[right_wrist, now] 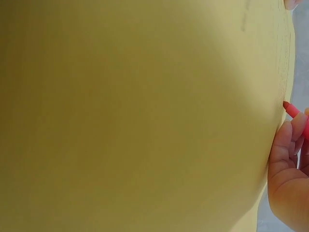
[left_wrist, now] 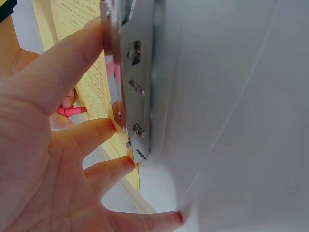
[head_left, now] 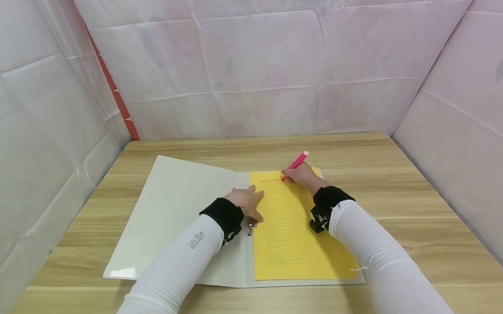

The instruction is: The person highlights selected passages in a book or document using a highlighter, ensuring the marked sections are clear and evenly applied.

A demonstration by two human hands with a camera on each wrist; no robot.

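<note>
Right now a person sits at a light wooden table point(head_left: 402, 193) with an open white plastic folder point(head_left: 174, 210) on it. A yellow sheet of printed paper point(head_left: 287, 234) lies on the right half of the folder, next to the shiny metal clip point(left_wrist: 135, 87) in the middle.

What could go wrong? The yellow sheet could slide or wrinkle if the left hand lets up, because only that hand seems to pin things down near the clip. The pink marker pen point(head_left: 296, 163) could also slip off its line and make a messy mark if the paper moves under it.

The left hand point(head_left: 249, 201) lies flat with its fingers point(left_wrist: 91, 137) spread and straight. They press on the folder right beside the clip and touch the edge of the yellow sheet. The right hand point(head_left: 302, 176) has its fingers curled tight around the pink marker. The tip of the marker touches the top of the yellow sheet.
</note>
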